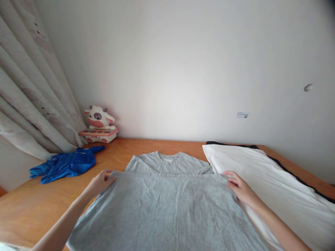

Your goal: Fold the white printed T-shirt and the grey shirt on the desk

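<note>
A grey T-shirt (167, 209) lies on the wooden table, its collar and shoulders at the far side. Its lower part is folded up over the body, so the hem runs across just below the neckline. At the left end of that hem, my left hand (103, 181) pinches the cloth between thumb and fingers. My right hand (238, 185) grips the opposite end of the hem the same way. Between both hands the edge is stretched nearly straight. Some wrinkles run down the folded layer, and the near end of the shirt leaves the view.
White cloth (251, 174) with black cloth under it covers the table's right side. A crumpled blue garment (70, 164) lies at the left. Behind it stands a cow-shaped toy keyboard (99, 127). A patterned curtain (31, 87) hangs at the left, and the wall borders the wooden table (120, 146).
</note>
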Motion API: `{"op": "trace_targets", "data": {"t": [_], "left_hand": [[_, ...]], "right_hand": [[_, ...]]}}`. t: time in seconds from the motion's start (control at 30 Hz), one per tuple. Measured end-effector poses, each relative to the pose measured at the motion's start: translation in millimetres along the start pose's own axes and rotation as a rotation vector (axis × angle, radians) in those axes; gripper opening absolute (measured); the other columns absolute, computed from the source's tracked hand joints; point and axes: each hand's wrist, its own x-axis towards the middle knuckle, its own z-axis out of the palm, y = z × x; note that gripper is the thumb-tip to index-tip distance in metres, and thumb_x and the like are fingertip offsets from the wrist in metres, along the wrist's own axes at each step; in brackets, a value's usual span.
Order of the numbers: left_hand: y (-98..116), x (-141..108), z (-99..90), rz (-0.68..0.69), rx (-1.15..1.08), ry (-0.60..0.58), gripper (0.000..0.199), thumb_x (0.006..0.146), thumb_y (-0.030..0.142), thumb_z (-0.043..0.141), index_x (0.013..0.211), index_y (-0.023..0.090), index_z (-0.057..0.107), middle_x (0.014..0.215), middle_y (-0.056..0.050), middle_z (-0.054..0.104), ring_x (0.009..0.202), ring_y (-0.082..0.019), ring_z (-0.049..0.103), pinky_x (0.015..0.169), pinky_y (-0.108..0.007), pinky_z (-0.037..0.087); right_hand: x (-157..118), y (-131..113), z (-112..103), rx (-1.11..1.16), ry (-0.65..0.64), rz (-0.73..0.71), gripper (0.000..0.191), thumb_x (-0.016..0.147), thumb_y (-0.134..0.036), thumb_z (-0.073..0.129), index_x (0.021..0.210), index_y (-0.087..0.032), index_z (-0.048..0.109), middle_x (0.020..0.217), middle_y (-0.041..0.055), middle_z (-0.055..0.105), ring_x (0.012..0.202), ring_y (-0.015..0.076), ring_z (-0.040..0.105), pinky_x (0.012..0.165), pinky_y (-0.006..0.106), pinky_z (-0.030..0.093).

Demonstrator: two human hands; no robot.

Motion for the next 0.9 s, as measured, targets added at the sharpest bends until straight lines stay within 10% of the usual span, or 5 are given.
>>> {"op": "trace_targets", "data": {"t": [0.13,0.33,0.5,0.77,0.9], "left_hand": [[-9.5,0.0,4.4,0.054,-0.139,-0.093,0.044,0.060,0.058,0.063,0.089,0.027,0.055,0.073,0.000,0.075,0.069,-0.026,0.072,0.065,-0.033,0.055],[13.9,15.3,-7.9,0.205,-0.110,0.225,0.029,0.069,0.053,0.055,0.082,0.027,0.054,0.084,-0.003,0.070,0.081,-0.026,0.070,0.069,-0.033,0.055],[44.1,56.8,-3.6,0.051,-0.095,0.423,0.026,0.076,0.048,0.055,0.089,0.026,0.050,0.093,-0.003,0.069,0.079,-0.023,0.068,0.070,-0.033,0.055],[48.1,85.8,63.2,-0.027,-0.001,0.133,0.012,0.071,0.027,0.059,0.074,0.024,0.070,0.088,-0.009,0.076,0.092,-0.033,0.073,0.083,-0.042,0.056],[49.1,89.1,64.2,0.106,-0.004,0.273,0.032,0.084,0.031,0.046,0.097,0.024,0.075,0.115,-0.008,0.074,0.112,-0.029,0.067,0.099,-0.040,0.051]], "right_hand": [[-6.5,0.0,-1.1,-0.123,-0.065,-0.111,0.034,0.073,-0.046,0.056,0.089,-0.024,0.075,0.095,0.0091,0.079,0.105,0.0301,0.071,0.093,0.039,0.054],[-8.2,-22.2,-9.1,-0.141,0.151,-0.262,0.045,0.091,-0.050,0.046,0.114,-0.024,0.073,0.120,0.0088,0.074,0.116,0.0258,0.066,0.101,0.035,0.050],[37.8,-30.7,-10.4,-0.220,0.273,-0.300,0.045,0.092,-0.044,0.041,0.120,-0.022,0.069,0.126,0.0098,0.071,0.110,0.0245,0.068,0.096,0.036,0.052],[87.7,11.9,35.9,-0.360,0.167,-0.184,0.036,0.076,-0.028,0.050,0.102,-0.020,0.073,0.110,0.0130,0.076,0.107,0.0284,0.070,0.100,0.043,0.052],[86.1,7.1,36.8,-0.396,0.275,-0.304,0.043,0.083,-0.028,0.045,0.120,-0.018,0.066,0.126,0.0147,0.068,0.121,0.0273,0.062,0.109,0.043,0.046]]}}
